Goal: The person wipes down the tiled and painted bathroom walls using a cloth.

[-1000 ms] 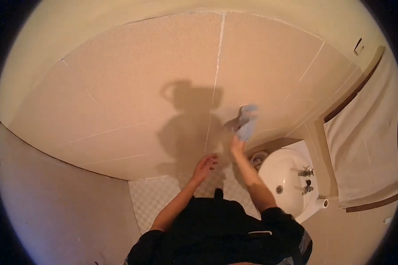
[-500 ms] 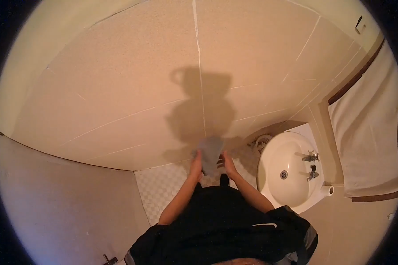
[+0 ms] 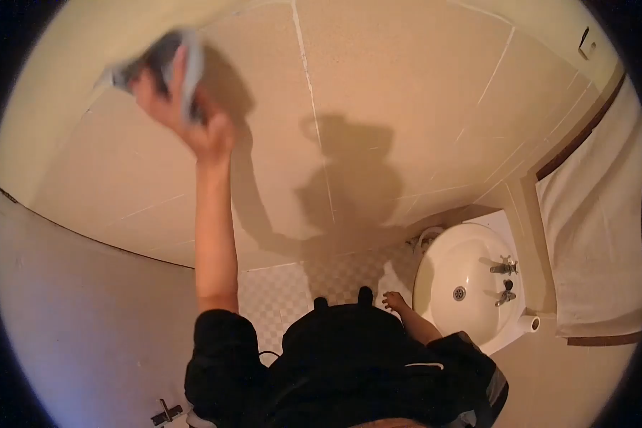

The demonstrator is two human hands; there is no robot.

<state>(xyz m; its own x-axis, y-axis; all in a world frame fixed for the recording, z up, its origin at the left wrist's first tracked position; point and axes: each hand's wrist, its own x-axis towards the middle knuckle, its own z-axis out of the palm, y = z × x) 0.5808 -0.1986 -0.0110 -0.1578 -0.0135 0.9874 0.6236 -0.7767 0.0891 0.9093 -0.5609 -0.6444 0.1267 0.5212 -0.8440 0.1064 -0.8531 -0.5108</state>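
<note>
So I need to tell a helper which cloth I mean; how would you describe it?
Start at the big beige tiled wall and go to its upper left. There the raised left hand presses a blue-grey cloth, the only blue thing in view.

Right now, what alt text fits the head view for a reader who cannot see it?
The person's left hand is raised high, pressing a blue-grey cloth to the beige panelled wall. The right hand hangs low and empty beside a white sink with two taps.

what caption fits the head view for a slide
Left hand raised, pressing a blue-grey cloth to the beige wall panel, right hand low beside the white sink.
</note>
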